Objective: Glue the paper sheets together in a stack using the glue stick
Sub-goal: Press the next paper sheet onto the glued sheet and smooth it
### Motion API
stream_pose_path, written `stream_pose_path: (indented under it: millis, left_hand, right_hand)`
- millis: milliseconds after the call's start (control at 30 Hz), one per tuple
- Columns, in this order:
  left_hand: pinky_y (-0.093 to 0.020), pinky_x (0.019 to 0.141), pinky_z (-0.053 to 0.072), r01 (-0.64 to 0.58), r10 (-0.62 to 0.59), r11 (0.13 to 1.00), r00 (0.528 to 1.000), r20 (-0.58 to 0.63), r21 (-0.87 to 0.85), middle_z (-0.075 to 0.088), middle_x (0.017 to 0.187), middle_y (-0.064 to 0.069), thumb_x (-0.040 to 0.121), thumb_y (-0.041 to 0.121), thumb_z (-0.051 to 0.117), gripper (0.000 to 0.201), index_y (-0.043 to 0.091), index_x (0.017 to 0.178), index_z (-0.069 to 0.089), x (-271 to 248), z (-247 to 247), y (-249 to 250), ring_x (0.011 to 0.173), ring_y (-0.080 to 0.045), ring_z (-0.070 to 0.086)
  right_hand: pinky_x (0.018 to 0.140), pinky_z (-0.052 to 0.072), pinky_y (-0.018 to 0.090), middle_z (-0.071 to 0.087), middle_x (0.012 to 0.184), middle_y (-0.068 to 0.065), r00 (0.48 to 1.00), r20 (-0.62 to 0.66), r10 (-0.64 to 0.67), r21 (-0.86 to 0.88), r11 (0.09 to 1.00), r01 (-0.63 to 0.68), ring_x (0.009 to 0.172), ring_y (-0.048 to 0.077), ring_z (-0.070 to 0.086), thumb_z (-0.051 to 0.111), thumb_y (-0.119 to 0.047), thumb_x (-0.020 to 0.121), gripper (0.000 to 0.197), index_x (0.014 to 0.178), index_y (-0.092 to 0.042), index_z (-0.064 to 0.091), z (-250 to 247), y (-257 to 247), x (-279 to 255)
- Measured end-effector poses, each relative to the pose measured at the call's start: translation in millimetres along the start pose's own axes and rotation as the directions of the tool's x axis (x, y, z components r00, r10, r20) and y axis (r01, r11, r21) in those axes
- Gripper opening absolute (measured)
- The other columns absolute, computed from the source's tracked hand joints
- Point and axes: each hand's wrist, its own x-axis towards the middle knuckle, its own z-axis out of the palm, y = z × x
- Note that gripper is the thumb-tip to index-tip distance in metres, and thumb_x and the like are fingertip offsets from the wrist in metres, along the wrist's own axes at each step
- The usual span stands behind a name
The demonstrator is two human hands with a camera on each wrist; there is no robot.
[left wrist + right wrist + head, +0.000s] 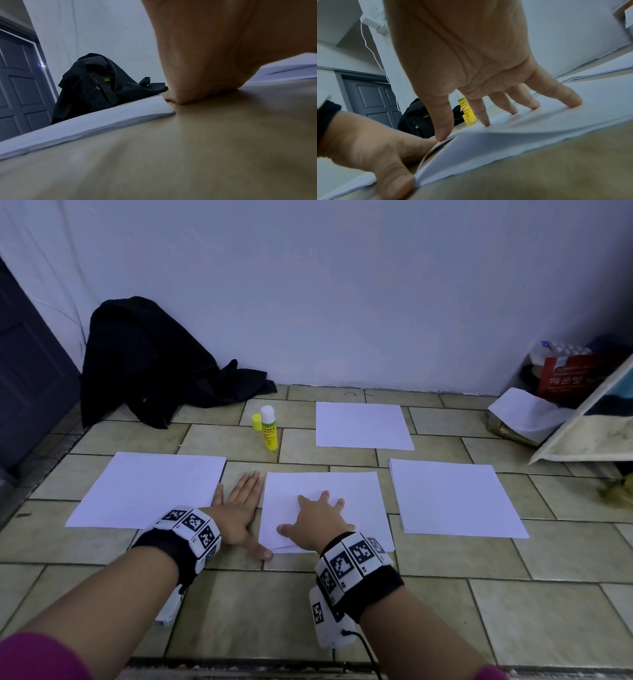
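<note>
Several white sheets lie on the tiled floor. My right hand (317,518) (462,54) presses with spread fingers on the middle stack of paper (329,484) (505,142). My left hand (239,508) (205,54) lies flat on the floor along the stack's left edge. Its thumb (368,148) touches the near left corner, where the sheets curl up slightly. Other sheets lie to the left (147,491) (102,121), to the right (452,498) and farther back (363,424). The yellow glue stick (269,428) (467,112) stands uncapped behind the hands, its yellow cap (256,422) beside it.
A black garment (154,364) (96,83) is heaped against the white wall at the back left, next to a dark door (27,371). Packages and crumpled paper (565,378) sit at the back right beside a leaning board (582,433).
</note>
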Motion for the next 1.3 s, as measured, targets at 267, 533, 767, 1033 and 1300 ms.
stream_pose_path:
  millis: [267, 533, 767, 1033, 1300]
  left_hand:
    - [-0.049, 0.107, -0.025, -0.011, 0.010, 1.000, 0.999, 0.035, 0.018, -0.054, 0.131, 0.006, 0.016, 0.100, 0.043, 0.162, 0.020, 0.124, -0.049, 0, -2, -2, 0.121, -0.010, -0.049]
    - [-0.048, 0.115, -0.018, 0.046, -0.048, 0.986, 0.999, -0.004, -0.158, -0.037, 0.151, 0.006, 0.078, 0.078, 0.030, 0.110, 0.015, 0.146, -0.028, 3, -3, 2, 0.138, -0.006, -0.034]
    - [-0.047, 0.114, -0.017, 0.048, -0.055, 0.986, 0.998, -0.041, -0.159, -0.035, 0.153, 0.005, 0.092, 0.065, 0.035, 0.096, 0.014, 0.147, -0.026, 12, 2, 0, 0.140, -0.009, -0.031]
    - [-0.049, 0.112, -0.018, 0.037, -0.039, 0.997, 0.999, -0.035, -0.064, -0.040, 0.151, 0.001, 0.084, 0.065, 0.053, 0.117, 0.011, 0.144, -0.032, 10, 5, -1, 0.139, -0.013, -0.035]
    - [-0.068, 0.110, 0.008, 0.051, -0.051, 0.998, 0.999, 0.002, 0.039, -0.038, 0.151, 0.010, 0.070, 0.072, 0.065, 0.131, 0.021, 0.146, -0.029, 5, -11, 22, 0.145, -0.029, -0.023]
  right_hand:
    - [0.106, 0.020, 0.069, -0.004, 0.160, 0.010, 1.000, -0.002, 0.003, 0.005, 1.000, -0.003, 0.145, 0.041, -0.006, 0.054, -0.053, 0.090, 0.076, 0.151, -0.025, 0.019, 0, 0, -1]
    - [0.106, 0.021, 0.070, -0.004, 0.159, 0.011, 1.000, 0.012, 0.017, -0.024, 1.000, -0.017, 0.144, 0.042, -0.005, 0.044, -0.037, 0.099, 0.058, 0.150, -0.026, 0.019, 0, -1, 3]
    - [0.105, 0.024, 0.068, -0.002, 0.158, 0.010, 1.000, 0.006, 0.023, -0.052, 0.998, -0.022, 0.144, 0.042, -0.004, 0.051, -0.023, 0.094, 0.063, 0.148, -0.026, 0.020, 2, -1, 3]
    - [0.105, 0.026, 0.067, -0.004, 0.158, 0.011, 0.999, -0.025, 0.038, -0.091, 0.995, -0.041, 0.144, 0.041, -0.004, 0.061, -0.024, 0.090, 0.074, 0.149, -0.025, 0.015, 7, -2, 2]
    - [0.103, 0.028, 0.069, -0.004, 0.157, 0.014, 0.999, 0.011, 0.038, -0.157, 0.987, -0.035, 0.144, 0.043, -0.003, 0.063, -0.029, 0.091, 0.080, 0.150, -0.024, 0.009, 3, -6, 2]
